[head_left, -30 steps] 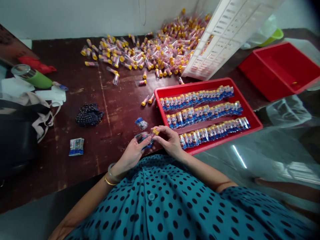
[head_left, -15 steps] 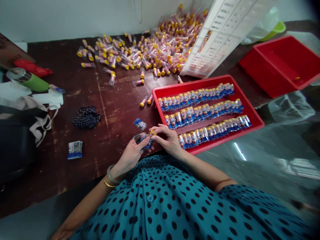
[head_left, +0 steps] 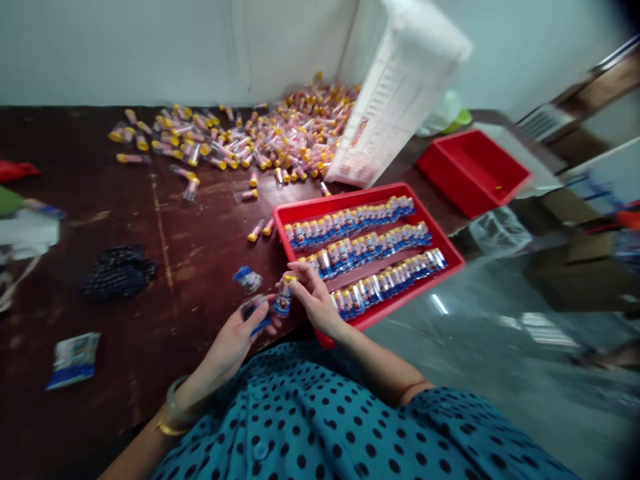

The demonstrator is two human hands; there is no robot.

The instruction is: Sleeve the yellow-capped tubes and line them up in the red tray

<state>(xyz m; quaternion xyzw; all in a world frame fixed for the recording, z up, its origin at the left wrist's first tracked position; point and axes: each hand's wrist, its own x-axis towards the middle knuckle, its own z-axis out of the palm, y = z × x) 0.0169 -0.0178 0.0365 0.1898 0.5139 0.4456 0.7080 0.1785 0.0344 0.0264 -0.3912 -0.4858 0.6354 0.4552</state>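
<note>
My right hand (head_left: 316, 301) is closed, with thumb and fingers pinching a small yellow-capped tube (head_left: 283, 297) near its cap. A blue printed wrapper covers that tube, which stands nearly upright. Just to its left, my left hand (head_left: 234, 339) is closed on a few flat clear-and-blue printed wrappers (head_left: 256, 316). Some of its fingertips reach toward the tube; whether they touch it I cannot tell. On the table beyond my left hand lie loose printed wrappers (head_left: 247, 278). Right of my hands, a shallow red tray (head_left: 373, 319) holds three rows of wrapped tubes (head_left: 370, 251).
A heap of unwrapped yellow-capped tubes (head_left: 280, 137) spreads along the wall, beside a tilted white slotted basket (head_left: 383, 93). A deep red bin (head_left: 450, 167) stands at the back right. Dark checked cloth (head_left: 119, 272) and a stack of wrappers (head_left: 75, 360) lie at left.
The view has swung to the right. The tube, earlier held low between both hands, now shows its blue printed wrapper, and my right hand holds it beside the wrappers in my left.
</note>
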